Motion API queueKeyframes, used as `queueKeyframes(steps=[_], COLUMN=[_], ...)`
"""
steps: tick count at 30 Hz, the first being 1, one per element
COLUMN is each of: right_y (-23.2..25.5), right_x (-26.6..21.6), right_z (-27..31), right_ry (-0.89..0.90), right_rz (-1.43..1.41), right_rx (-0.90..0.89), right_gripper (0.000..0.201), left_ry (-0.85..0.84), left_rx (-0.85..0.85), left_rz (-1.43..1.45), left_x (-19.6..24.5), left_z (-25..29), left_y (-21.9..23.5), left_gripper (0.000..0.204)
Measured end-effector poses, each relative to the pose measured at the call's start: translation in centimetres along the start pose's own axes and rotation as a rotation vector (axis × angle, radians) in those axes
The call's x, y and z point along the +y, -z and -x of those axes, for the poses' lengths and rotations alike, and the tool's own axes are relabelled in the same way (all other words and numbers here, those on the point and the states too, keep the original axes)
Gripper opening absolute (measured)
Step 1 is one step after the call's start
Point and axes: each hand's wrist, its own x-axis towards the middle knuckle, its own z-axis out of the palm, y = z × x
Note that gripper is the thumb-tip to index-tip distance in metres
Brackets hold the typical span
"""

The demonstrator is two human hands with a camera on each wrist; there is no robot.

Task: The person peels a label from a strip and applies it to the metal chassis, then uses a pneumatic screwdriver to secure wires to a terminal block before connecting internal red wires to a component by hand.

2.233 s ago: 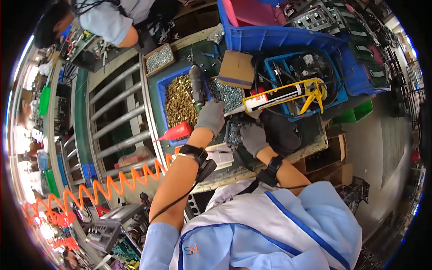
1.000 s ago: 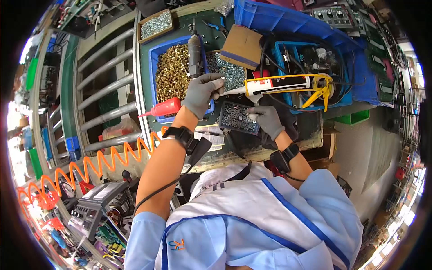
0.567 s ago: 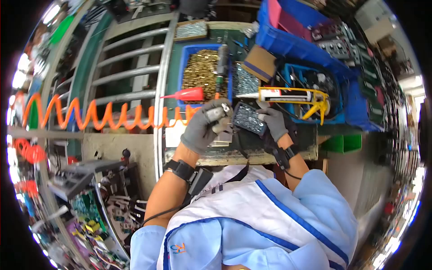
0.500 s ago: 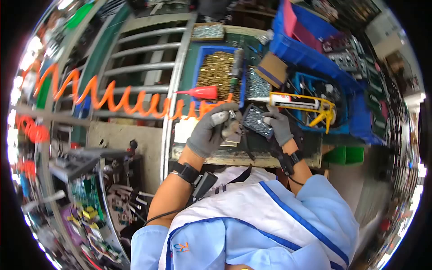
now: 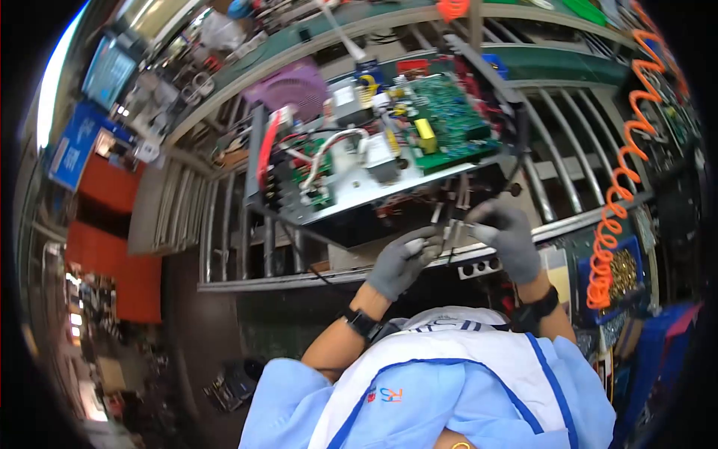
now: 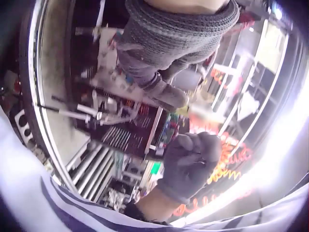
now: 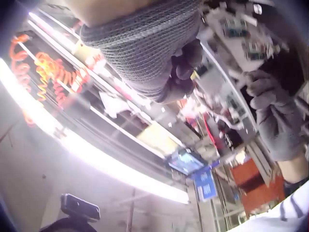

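An electronics chassis (image 5: 404, 184) lies open before me, with a green circuit board (image 5: 449, 142) and white cables (image 5: 336, 138) inside. Both hands wear grey knitted gloves and are raised close to its near side. My left hand (image 5: 404, 266) has bent fingers, their tips gathered towards the thumb; it also fills the top of the left wrist view. Facing it is my right hand (image 5: 512, 239), fingers curled in towards the thumb, fist-like in the left wrist view. Thin leads (image 5: 462, 194) hang behind the fingertips. I cannot tell what either hand holds.
The chassis rests over metal rollers (image 5: 550, 150) with a front rail (image 5: 329, 280). An orange coiled hose (image 5: 617, 202) hangs at right, near a blue bin (image 5: 585, 278) of brass fasteners. Behind the chassis sits a purple fan-like grille (image 5: 295, 90); cardboard-like sheets (image 5: 168, 198) stand at left.
The head view has swung left from the fastener bins to the open chassis. My right hand has let go of the small dark nut tray; both hands have come before the chassis.
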Motion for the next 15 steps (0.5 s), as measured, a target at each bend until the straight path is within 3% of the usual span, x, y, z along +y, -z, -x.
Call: queueKeyframes(steps=[3,4,5,6,11,13,15], right_y=[-8.2,-10.8,-13.6,-16.1,-24.1,-25.5,-26.1], right_x=[-1.2,-0.5,-0.6,0.2,2.8,3.4,3.3], right_z=[-5.8,-7.7,-9.1,-10.6,-13.5,-13.5,-13.4], right_ry=[0.106,0.002,0.094,0.247,0.187,0.477,0.466], right_rz=[0.036,-0.047,-0.023,0.135,0.122,0.343,0.356], right_rx=[-0.233,-0.34,-0.349,-0.304,-0.293,-0.084,-0.046], right_gripper=[0.014,0.013,0.013,0.014,0.015,0.013,0.013], left_ry=[-0.126,-0.17,-0.238,-0.254,-0.454,-0.524,-0.55], left_rx=[-0.03,-0.008,0.139,0.144,0.326,0.334,0.328], left_rz=[0.262,0.343,0.275,0.28,0.293,0.25,0.242], left_x=[2.3,2.7,3.3,3.6,5.8,7.2,8.6], left_z=[4.7,6.0,7.5,8.4,11.0,11.4,11.5], left_y=[7.0,8.4,8.5,9.2,11.3,12.0,12.1], left_gripper=[0.035,0.034,0.032,0.032,0.03,0.03,0.031])
